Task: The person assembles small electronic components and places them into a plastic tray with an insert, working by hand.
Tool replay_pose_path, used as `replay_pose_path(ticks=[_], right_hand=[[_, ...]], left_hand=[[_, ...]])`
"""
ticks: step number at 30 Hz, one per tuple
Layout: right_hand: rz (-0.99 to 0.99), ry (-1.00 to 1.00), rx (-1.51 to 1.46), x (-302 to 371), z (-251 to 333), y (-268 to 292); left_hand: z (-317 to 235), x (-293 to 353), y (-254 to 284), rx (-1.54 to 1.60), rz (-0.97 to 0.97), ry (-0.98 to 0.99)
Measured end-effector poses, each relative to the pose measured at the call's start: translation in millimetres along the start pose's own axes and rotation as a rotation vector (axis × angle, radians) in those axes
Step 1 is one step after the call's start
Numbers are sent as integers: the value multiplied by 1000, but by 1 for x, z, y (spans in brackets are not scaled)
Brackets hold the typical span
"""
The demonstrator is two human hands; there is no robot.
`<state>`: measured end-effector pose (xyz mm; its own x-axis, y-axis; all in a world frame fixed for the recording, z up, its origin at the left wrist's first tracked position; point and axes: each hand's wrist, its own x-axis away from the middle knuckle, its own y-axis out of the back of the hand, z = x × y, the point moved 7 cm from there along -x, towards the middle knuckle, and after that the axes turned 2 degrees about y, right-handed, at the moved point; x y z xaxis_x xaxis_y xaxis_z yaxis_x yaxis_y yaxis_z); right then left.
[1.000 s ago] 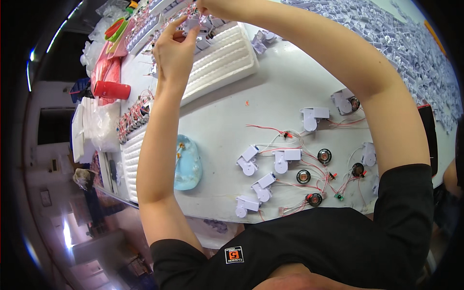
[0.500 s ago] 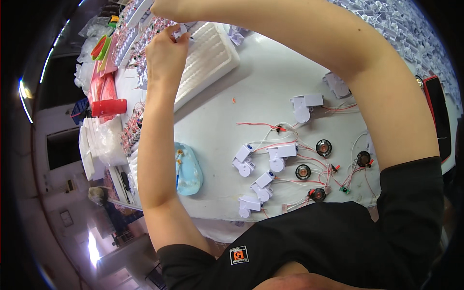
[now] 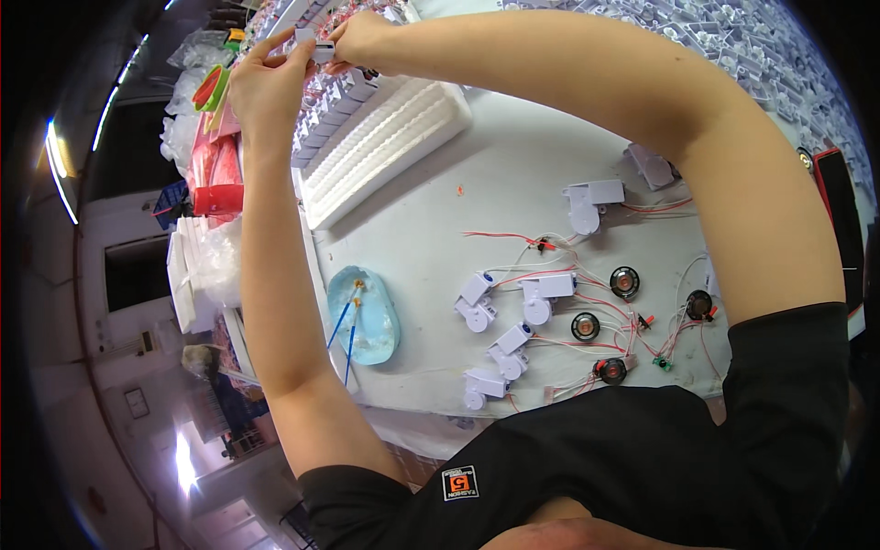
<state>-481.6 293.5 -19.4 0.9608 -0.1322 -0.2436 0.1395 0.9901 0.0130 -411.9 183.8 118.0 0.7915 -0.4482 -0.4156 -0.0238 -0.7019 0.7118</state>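
Both of my hands are at the far left of the table, above rows of wired parts. My left hand pinches a small pale lavender plastic housing between thumb and fingers. From the right, my right hand has its bent fingers closed against the other side of that housing; its fingertips are partly hidden. Just below them stand several similar housings in a row, along the edge of a white foam tray with ridged grooves.
A light blue dish holds two thin blue sticks. Nearer me lie several lavender housings wired to round black speakers. A large pile of plastic parts covers the far right, beside a red-edged phone.
My left hand has shifted left, and my right hand's fingers have come into view at the housing. The view has moved slightly, showing more of the blue dish and the row of housings.
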Motion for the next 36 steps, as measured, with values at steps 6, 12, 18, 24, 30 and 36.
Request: replay_pose_path(ticks=[6,12,18,24,30,36], right_hand=[[-49,88,-96,36,50,-16],[-31,64,-143,39,35,4],[3,50,-159,-10,40,0],[55,11,-237,-168,-6,4],[-119,79,-41,-451,77,294],[-60,-79,-92,-463,-51,293]], left_hand=[[11,15,36,-7,-78,-9],[16,35,10,-9,-11,45],[22,57,-2,-251,47,14],[53,47,-7,-435,67,86],[-59,36,-28,-376,35,-160],[5,66,-74,-293,186,94]])
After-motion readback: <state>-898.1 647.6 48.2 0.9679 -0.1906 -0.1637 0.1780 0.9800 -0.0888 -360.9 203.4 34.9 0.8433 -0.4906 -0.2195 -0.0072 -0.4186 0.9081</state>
